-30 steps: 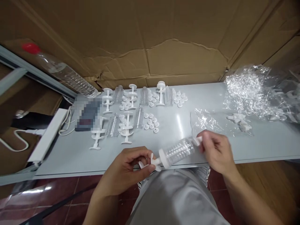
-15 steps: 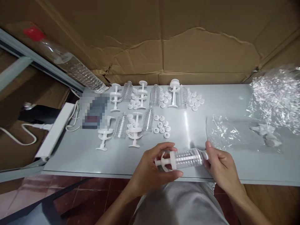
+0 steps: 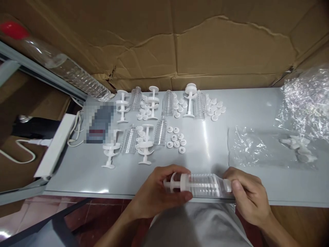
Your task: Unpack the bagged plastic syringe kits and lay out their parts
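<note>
My left hand [image 3: 164, 192] is closed round the plunger end of a clear ribbed cookie press [image 3: 204, 185], its fingers at the white collar and finger grips. My right hand [image 3: 248, 192] pinches the narrow tip at the other end; a whitish piece shows beside its thumb, the rest hidden by the fingers. The press lies level just above the table's front edge. Beyond it are white patterned discs [image 3: 175, 139], clear ribbed barrels [image 3: 160, 132] and white plungers [image 3: 146, 145].
Small white nozzles [image 3: 214, 109] are grouped behind. Clear plastic bags [image 3: 246, 147] with white parts lie right, beside a crinkled plastic heap [image 3: 308, 103]. A red-capped bottle [image 3: 74, 72], a blurred-out dark object [image 3: 99, 123] and a white power strip [image 3: 55, 145] are left. Cardboard [image 3: 205, 51] stands behind.
The cookie press and both hands have come lower and slightly nearer the table's front edge. My right hand has turned, its fingers now curled over the tip. The view has shifted a little.
</note>
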The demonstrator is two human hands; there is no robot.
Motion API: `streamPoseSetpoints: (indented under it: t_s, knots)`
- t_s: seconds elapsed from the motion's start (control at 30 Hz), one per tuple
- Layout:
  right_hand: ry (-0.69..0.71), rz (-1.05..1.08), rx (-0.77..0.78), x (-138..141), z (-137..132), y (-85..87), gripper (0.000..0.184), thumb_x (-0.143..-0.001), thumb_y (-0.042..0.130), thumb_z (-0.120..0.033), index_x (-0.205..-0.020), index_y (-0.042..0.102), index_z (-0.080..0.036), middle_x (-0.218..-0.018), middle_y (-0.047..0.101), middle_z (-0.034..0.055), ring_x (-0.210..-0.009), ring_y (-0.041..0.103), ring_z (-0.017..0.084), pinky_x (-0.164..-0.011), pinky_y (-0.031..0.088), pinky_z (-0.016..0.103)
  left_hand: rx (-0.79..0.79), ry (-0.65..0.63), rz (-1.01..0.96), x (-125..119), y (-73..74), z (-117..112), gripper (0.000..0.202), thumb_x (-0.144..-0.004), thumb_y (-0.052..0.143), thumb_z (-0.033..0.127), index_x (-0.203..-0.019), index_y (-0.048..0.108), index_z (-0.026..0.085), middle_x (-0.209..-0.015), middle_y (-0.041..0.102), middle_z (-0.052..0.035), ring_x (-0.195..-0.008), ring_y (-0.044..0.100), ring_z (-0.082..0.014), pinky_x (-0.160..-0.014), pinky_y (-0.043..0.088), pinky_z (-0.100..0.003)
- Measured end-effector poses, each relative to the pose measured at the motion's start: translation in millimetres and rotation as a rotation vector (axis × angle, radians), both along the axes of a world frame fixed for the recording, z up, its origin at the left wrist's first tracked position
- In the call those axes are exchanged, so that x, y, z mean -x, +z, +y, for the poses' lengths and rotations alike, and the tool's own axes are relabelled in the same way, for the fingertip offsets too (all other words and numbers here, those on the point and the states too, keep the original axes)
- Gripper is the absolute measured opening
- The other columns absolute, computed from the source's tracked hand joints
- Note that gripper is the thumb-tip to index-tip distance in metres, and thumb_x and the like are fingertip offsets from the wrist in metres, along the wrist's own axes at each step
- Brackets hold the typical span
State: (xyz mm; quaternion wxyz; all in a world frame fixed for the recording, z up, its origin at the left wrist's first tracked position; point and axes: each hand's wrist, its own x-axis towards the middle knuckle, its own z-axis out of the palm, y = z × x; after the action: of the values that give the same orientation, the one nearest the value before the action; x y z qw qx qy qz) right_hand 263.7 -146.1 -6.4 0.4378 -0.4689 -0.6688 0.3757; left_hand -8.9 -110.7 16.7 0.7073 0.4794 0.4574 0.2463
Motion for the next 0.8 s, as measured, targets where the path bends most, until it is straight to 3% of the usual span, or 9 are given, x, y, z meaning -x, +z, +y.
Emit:
streamPoseSetpoints:
  t_s: [0.07,0.13,0.2,0.27,0.4,0.5,0.6,0.67,0.8]
  knots:
    - [-0.006,0.024,0.144,-1.3,-0.7,0.1,0.046,-0.111,0.038,-0.029,-0.066,0.043,-0.021,-0.059,0.044,-0.0012,-0.053,0.041,0.011,-0.052,0.032,0.027,-0.313,0.037,0.042,0.6,4.7,-0.9,0.037,-0.076,0.093,0.025,-0.110,0.079,0.022,-0.100,0.078,-0.0051,-0.087,0.071,-0.0165,-0.078,0.056,-0.026]
    - [-0.045,0.036,0.236,0.6,-2.2,1.0,0.052,-0.112,0.034,-0.033,-0.062,0.032,-0.021,-0.056,0.035,-0.0025,-0.050,0.032,0.010,-0.050,0.026,0.028,-0.460,0.049,0.050,0.1,8.5,-1.7,0.041,-0.074,0.094,0.020,-0.112,0.079,0.025,-0.111,0.078,-0.0061,-0.099,0.071,-0.0189,-0.088,0.056,-0.028]
    - [-0.058,0.030,0.259,2.6,-3.1,2.4,0.050,-0.113,0.035,-0.033,-0.064,0.028,-0.021,-0.056,0.032,-0.0031,-0.050,0.029,0.010,-0.049,0.024,0.028,-0.380,0.047,0.071,-1.0,10.5,-3.3,0.036,-0.077,0.092,0.024,-0.111,0.080,0.024,-0.100,0.077,-0.0039,-0.086,0.070,-0.0155,-0.078,0.056,-0.024]
    - [-0.021,0.032,0.197,1.9,-3.4,3.4,0.046,-0.112,0.035,-0.029,-0.067,0.030,-0.021,-0.058,0.033,-0.0032,-0.052,0.032,0.010,-0.051,0.026,0.028,-0.158,0.050,0.081,-2.0,11.0,-5.6,0.029,-0.083,0.088,0.035,-0.107,0.080,0.022,-0.085,0.072,-0.0013,-0.069,0.062,-0.0114,-0.062,0.051,-0.020]
    - [0.136,0.059,0.137,-7.3,-3.6,2.7,0.024,-0.110,0.043,-0.027,-0.088,0.053,-0.023,-0.077,0.055,-0.0002,-0.067,0.052,0.013,-0.061,0.040,0.027,0.150,0.071,-0.017,0.8,9.8,-10.1,0.036,-0.092,0.077,0.052,-0.106,0.078,0.019,-0.076,0.067,0.0000,-0.057,0.056,-0.0093,-0.052,0.047,-0.020]
    - [0.192,0.088,0.284,-11.4,-4.1,3.0,0.026,-0.112,0.040,-0.037,-0.101,0.059,-0.023,-0.085,0.062,0.0023,-0.070,0.058,0.014,-0.063,0.045,0.028,-0.057,0.065,-0.002,6.4,8.9,-10.9,0.031,-0.083,0.089,0.037,-0.109,0.079,0.023,-0.085,0.073,-0.0011,-0.067,0.063,-0.0110,-0.061,0.052,-0.020]
    - [0.108,0.110,0.346,-8.7,-4.2,5.7,0.049,-0.112,0.036,-0.046,-0.072,0.048,-0.021,-0.062,0.049,-0.0018,-0.054,0.045,0.011,-0.052,0.035,0.027,-0.393,0.067,0.024,9.9,8.0,-9.1,0.040,-0.077,0.093,0.019,-0.114,0.080,0.028,-0.110,0.078,-0.0047,-0.097,0.073,-0.0186,-0.085,0.058,-0.027]
    - [0.040,0.107,0.402,-6.4,-4.3,7.8,0.053,-0.112,0.040,-0.044,-0.064,0.037,-0.022,-0.053,0.041,-0.0041,-0.047,0.037,0.009,-0.049,0.031,0.027,-0.506,0.073,0.050,10.3,7.8,-7.2,0.044,-0.077,0.092,0.016,-0.116,0.079,0.030,-0.119,0.078,-0.0052,-0.110,0.072,-0.0213,-0.094,0.057,-0.031]
    - [0.066,0.129,0.461,-9.2,-7.3,8.2,0.046,-0.112,0.042,-0.040,-0.070,0.043,-0.022,-0.055,0.051,-0.0040,-0.048,0.047,0.009,-0.054,0.041,0.025,-0.393,0.040,0.195,11.4,9.2,-5.3,0.031,-0.083,0.088,0.027,-0.113,0.081,0.025,-0.094,0.076,-0.0025,-0.080,0.070,-0.0159,-0.069,0.055,-0.024]
